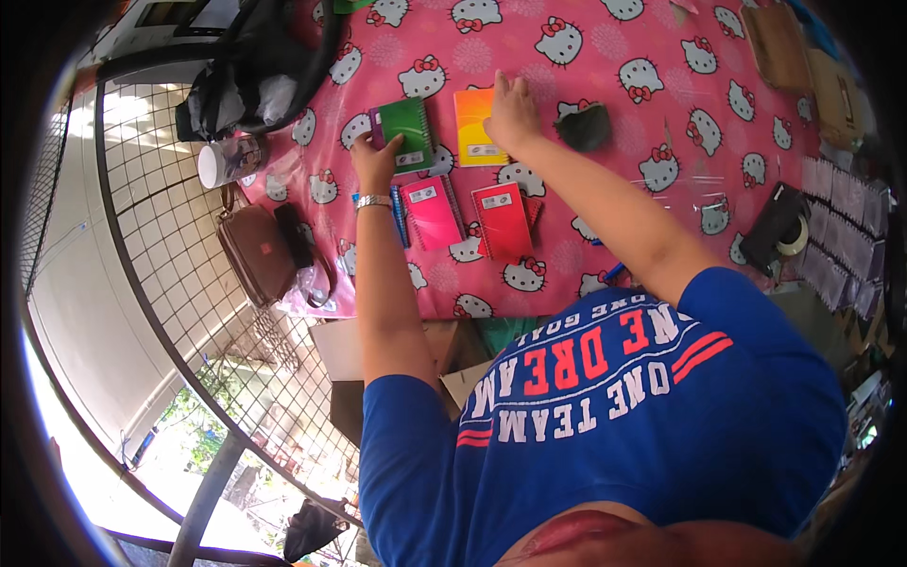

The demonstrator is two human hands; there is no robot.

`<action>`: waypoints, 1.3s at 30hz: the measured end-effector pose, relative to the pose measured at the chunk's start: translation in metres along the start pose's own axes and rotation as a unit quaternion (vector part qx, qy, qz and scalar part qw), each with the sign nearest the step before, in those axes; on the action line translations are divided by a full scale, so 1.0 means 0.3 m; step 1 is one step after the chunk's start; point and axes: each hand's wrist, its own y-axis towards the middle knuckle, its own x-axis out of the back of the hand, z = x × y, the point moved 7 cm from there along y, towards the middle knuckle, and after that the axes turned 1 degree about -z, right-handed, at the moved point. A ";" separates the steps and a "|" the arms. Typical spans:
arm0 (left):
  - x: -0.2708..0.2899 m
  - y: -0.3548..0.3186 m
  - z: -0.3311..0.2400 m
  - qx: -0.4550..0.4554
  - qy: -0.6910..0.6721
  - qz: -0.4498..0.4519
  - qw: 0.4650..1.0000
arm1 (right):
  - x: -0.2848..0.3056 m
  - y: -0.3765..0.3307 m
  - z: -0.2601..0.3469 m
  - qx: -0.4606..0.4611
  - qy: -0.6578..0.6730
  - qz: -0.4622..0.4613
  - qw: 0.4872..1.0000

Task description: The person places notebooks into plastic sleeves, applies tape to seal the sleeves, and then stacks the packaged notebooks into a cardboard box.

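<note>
Left grip (375, 161) partly curled at left edge of green notebook (408, 128), upper centre of frame, thumb on cover; whether pinched, cannot tell
Right grip (515, 117) half spread at right edge of yellow notebook (471, 118), thumb by cover; firmness of hold, cannot tell
Pink notebook (435, 217), red notebook (504, 215) lower, mid-frame
Possible trouble: wristband (374, 200) snagging blue notebook (398, 227) beneath, dragging it; light thumb pressure letting yellow notebook skid on glossy surface (609, 184)

On top I count one green rectangular notebook (410, 128), one yellow-orange notebook (472, 123), one pink notebook (435, 219) and one red notebook (505, 227): four. I also count one brown handbag (257, 255) and one white-lidded cylindrical jar (234, 159).
</note>
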 end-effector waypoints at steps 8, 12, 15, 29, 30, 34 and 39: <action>-0.119 -0.114 0.041 0.099 -0.182 0.045 0.977 | 0.331 -0.128 0.463 0.413 -0.047 0.154 0.897; -0.168 -0.162 -0.214 0.191 -0.491 0.159 0.835 | 0.222 -0.270 0.434 0.547 -0.181 0.060 0.815; -0.144 -0.172 -0.123 0.228 -0.477 0.180 0.830 | 0.127 -0.389 0.313 0.484 0.016 0.195 0.853; 0.010 -0.331 -0.201 0.043 -0.233 0.048 0.970 | 0.045 -0.511 -0.056 0.153 0.279 0.343 0.884; 0.062 -0.363 -0.167 0.111 -0.312 0.043 0.942 | 0.118 -0.453 0.014 0.165 0.297 0.402 0.851; 0.188 -0.363 -0.056 0.198 -0.331 -0.040 0.922 | 0.117 -0.201 0.142 0.236 0.329 0.370 0.836; 0.271 -0.350 0.155 0.087 0.026 -0.137 0.986 | 0.095 -0.040 0.179 0.253 0.081 0.134 0.955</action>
